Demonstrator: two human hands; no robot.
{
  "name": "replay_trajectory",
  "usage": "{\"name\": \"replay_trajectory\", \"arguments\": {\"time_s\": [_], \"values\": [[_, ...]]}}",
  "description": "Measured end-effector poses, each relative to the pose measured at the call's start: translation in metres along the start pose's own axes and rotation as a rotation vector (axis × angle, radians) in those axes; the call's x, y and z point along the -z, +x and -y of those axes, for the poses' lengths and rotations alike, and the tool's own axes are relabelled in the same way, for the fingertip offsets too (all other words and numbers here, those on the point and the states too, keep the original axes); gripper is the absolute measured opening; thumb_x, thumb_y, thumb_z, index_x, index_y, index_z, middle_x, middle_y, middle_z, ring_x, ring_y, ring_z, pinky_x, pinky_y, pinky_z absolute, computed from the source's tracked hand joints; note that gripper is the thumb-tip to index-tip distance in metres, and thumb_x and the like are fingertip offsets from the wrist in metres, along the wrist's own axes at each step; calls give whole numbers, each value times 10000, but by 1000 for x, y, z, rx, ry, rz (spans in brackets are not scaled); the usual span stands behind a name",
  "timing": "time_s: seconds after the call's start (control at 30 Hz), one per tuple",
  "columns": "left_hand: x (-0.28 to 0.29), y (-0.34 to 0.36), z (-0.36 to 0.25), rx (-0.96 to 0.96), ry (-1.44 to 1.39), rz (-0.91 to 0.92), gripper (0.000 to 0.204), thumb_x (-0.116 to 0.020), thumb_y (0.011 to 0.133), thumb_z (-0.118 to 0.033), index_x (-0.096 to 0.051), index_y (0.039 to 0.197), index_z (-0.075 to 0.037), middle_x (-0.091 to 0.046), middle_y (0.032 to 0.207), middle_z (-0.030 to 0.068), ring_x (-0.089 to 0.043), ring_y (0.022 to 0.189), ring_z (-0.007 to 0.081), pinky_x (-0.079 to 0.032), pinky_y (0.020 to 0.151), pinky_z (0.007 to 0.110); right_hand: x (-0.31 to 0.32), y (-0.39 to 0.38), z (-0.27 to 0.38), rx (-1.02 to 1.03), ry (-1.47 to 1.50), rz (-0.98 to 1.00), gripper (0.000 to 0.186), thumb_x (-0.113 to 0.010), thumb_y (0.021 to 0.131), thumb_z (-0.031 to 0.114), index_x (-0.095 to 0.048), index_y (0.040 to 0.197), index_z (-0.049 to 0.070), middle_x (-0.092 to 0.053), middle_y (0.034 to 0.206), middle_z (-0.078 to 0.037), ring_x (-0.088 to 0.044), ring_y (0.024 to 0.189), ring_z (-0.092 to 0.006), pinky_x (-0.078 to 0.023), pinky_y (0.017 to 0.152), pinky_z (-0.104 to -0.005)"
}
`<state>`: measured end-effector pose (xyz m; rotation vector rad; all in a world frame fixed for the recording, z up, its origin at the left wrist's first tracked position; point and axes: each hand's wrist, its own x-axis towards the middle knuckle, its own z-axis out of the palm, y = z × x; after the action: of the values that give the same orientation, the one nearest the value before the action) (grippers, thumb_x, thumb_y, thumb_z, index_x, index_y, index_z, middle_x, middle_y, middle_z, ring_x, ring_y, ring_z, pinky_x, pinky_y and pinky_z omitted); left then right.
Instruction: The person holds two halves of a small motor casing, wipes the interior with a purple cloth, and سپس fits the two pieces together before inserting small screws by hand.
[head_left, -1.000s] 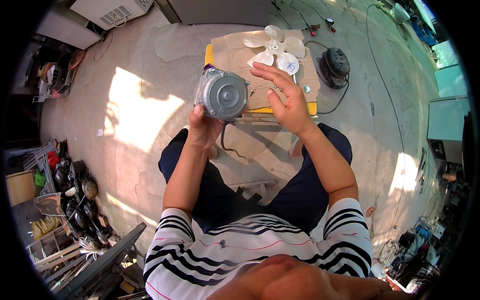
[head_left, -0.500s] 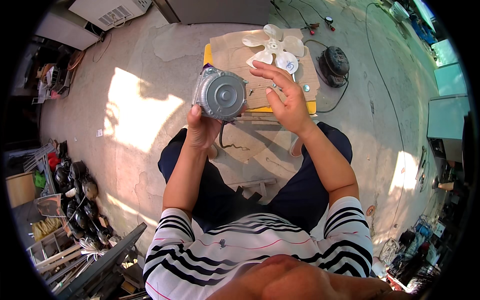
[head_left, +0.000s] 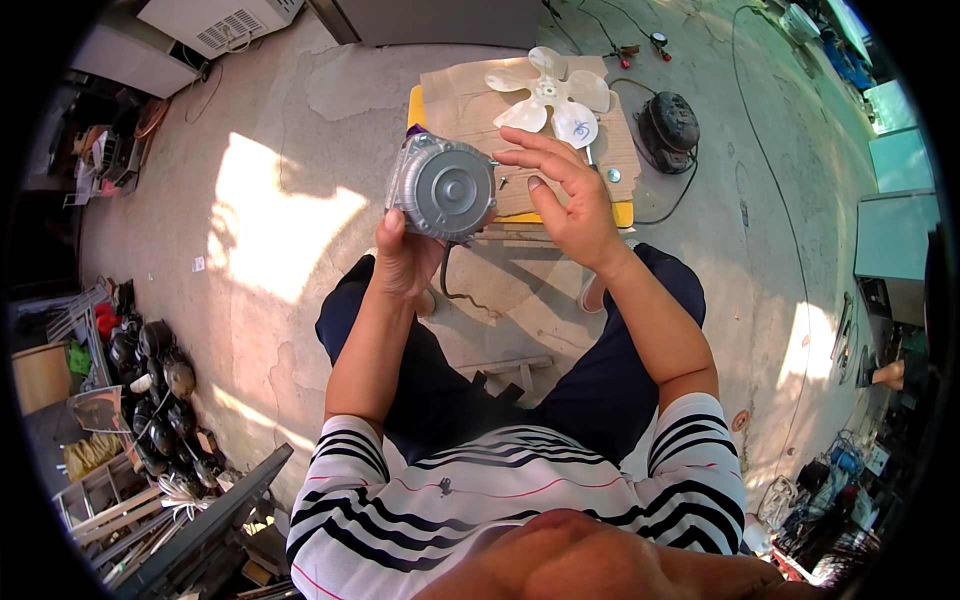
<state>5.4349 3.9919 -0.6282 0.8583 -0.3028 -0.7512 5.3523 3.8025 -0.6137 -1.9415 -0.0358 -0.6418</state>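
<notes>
My left hand [head_left: 403, 250] grips a round silver-grey electric motor [head_left: 447, 188] from below, its thumb on the near left side. A dark cable [head_left: 446, 270] hangs from the motor's underside. Just right of the motor is my right hand [head_left: 570, 200], fingers spread and nothing in them; its fingertips come close to the motor's right edge. Beyond, a white plastic fan blade [head_left: 546, 90] with blue marking lies on a sheet of cardboard [head_left: 460, 90]. A small screw [head_left: 504, 183] and a round metal piece [head_left: 613, 175] rest on the cardboard too. A screwdriver shaft [head_left: 590, 154] is partly hidden behind my right hand.
The cardboard covers a low yellow table [head_left: 415, 108]. A black compressor [head_left: 668, 125] with a cord stands on the floor to its right. Gauges with hoses [head_left: 657, 40] lie farther back. Piled black compressors [head_left: 160, 400] and scrap fill the left side; a grey cabinet [head_left: 440, 22] stands ahead.
My right hand has shifted slightly left and down, its fingers nearer the motor's edge. The motor stays in my left hand, almost unmoved.
</notes>
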Motion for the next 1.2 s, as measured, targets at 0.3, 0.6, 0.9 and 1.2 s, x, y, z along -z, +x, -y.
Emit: {"name": "replay_trajectory", "arguments": {"time_s": [0.3,0.6,0.9,1.2], "values": [[9,1,2,-34,32,19,994,-705,733,-656,-387,1445,-40,-529,1363,199,-552,1260,363,-517,1002,575,6,2,-33,-36,4,194,304,-514,865,-34,-688,1097,60,-672,1221,-97,-618,1132,-259,-446,1007,-369],[21,2,9,-12,-18,16,906,-689,790,-609,-393,1447,-60,-531,1370,161,-561,1257,289,-498,1030,569,-29,-9,-86,79,-590,274,169,-609,846,57,-667,1003,78,-636,978,-85,-620,962,-305,-497,819,-420],[20,4,3,42,22,-58,968,-797,779,-460,-239,1498,-131,-472,1358,123,-551,1231,272,-514,989,474,-36,-6,-71,-157,-367,143,87,-649,864,80,-602,920,33,-663,917,-134,-642,879,-352,-512,756,-432],[15,3,-2,-45,340,-185,952,-875,727,-281,-316,1474,-93,-493,1336,148,-561,1179,251,-503,953,347,-16,5,-52,-346,-105,-19,159,-688,903,136,-683,1021,29,-730,902,-108,-709,772,-203,-555,708,-307]]}}
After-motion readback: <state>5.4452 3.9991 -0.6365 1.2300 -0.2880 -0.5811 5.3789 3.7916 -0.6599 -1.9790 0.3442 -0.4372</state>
